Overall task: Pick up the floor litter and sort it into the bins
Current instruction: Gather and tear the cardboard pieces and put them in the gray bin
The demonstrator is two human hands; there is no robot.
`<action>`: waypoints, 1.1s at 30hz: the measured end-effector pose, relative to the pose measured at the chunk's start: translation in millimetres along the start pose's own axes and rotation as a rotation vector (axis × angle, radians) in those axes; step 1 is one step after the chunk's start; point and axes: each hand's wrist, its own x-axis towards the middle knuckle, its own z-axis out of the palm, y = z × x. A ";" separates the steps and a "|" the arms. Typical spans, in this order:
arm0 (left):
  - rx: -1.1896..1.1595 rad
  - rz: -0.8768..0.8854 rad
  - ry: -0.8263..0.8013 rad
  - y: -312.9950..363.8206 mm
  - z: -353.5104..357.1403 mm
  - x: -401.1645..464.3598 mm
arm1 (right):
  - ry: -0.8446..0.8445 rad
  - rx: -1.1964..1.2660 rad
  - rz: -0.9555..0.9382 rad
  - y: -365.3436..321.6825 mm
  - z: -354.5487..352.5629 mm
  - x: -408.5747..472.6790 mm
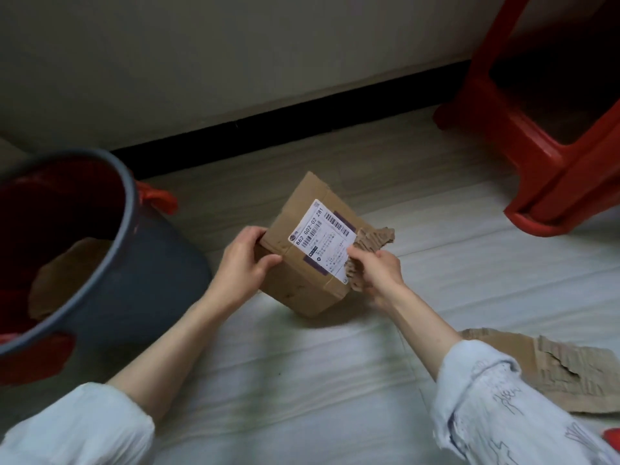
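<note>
Cardboard box (302, 263) sits tilted on the floor (302, 380) between your two hands, one lower corner touching down; its far side and underside are hidden from you. Your left hand (243, 261) grips the box's left edge, thumb laid over the front face and fingers curled round behind, out of sight. Your right hand (377, 268) pinches a ragged strip of torn cardboard (367, 245) at the box's right edge, the fingertips buried in the frayed corrugation so you cannot make out each finger. Both forearms reach forward from pale rolled sleeves; the right sleeve (496, 404) carries dark scribbled markings too blurred to read.

The box is plain brown corrugated board with clear tape across it and a white shipping label (323, 241) printed with barcodes and purple bands; the small print is illegible.

Left of the box stands a round grey bin (144, 273) lined with a red bag (156, 198), its near rim cut off by the frame edge; a flat brown cardboard piece (63, 273) lies inside, partly hidden by the rim. Right of the box and nearer you, a flat torn cardboard sheet (550, 370) with exposed ridged fluting lies on the floor, partly covered by your sleeve. Beyond the box to the right, a glossy red plastic stool (543, 135) is cut off at the top. Behind the box runs a black skirting strip (302, 115) under a pale wall.
</note>
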 end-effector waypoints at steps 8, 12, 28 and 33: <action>0.473 0.481 0.026 11.8 -80.6 -18.6 | -0.208 -0.310 0.071 -51.8 14.7 -52.8; 0.318 0.552 0.025 30.3 -118.2 -20.0 | -0.243 -0.488 0.012 -86.1 26.2 -76.7; -0.174 0.033 0.645 9.5 -282.4 -52.0 | -0.308 -0.491 -0.498 -159.3 141.7 -201.1; -0.143 -0.190 0.810 -34.6 -303.8 -71.8 | -0.465 -0.386 -0.485 -121.4 180.1 -197.9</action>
